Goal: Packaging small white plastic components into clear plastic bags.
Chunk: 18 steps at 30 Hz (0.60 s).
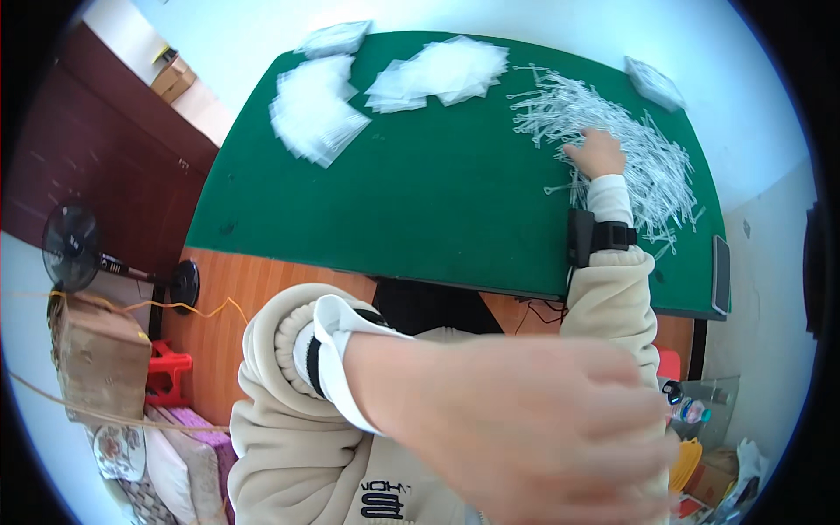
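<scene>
My right hand (598,155) reaches down onto a wide pile of thin, clear plastic sticks with looped ends (656,166) on the right of the green table. Its thumb stands apart from the fingers, and I see nothing held between them; the fingertips are partly hidden. Raised close to the camera, my left hand (525,420) looks large and smeared by motion. It hangs in front of my body, and its blurred fingers hide whether it holds anything.
Clear plastic bags lie fanned out in a left stack (319,109) and a middle stack (442,72) on the table (394,192). Wrapped bundles (337,38) (654,83) sit at the far edge. A phone (720,274) rests at the right edge. A fan (74,245) and a cardboard box (101,359) stand left.
</scene>
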Available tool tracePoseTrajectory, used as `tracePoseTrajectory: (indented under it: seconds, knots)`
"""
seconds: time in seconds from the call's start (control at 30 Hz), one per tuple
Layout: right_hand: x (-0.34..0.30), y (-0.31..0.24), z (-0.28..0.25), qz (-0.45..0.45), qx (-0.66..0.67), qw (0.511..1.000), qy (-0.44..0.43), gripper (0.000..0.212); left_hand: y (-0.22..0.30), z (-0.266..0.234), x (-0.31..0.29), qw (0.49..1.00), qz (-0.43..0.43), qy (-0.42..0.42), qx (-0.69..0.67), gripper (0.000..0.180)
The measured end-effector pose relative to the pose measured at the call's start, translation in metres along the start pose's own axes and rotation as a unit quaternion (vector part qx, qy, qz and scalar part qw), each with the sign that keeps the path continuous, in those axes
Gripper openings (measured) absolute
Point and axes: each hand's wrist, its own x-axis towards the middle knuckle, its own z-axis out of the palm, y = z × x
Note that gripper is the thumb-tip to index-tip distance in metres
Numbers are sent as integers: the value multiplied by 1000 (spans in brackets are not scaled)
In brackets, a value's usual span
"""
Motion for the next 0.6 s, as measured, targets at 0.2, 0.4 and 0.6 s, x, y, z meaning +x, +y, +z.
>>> tracePoseTrajectory:
  seconds: [0.2,0.4,0.6]
  knots:
    - [5,6,23,-22,10,996,-87,23,7,-15,14,996,12,89,-26,9]
    - [-2,-7,26,-156,177,967,-98,21,7,-57,-17,996,80,-31,-35,15]
    - [-14,-23,9,-227,320,908,-150,18,-44,-47,-60,981,-141,-129,19,15]
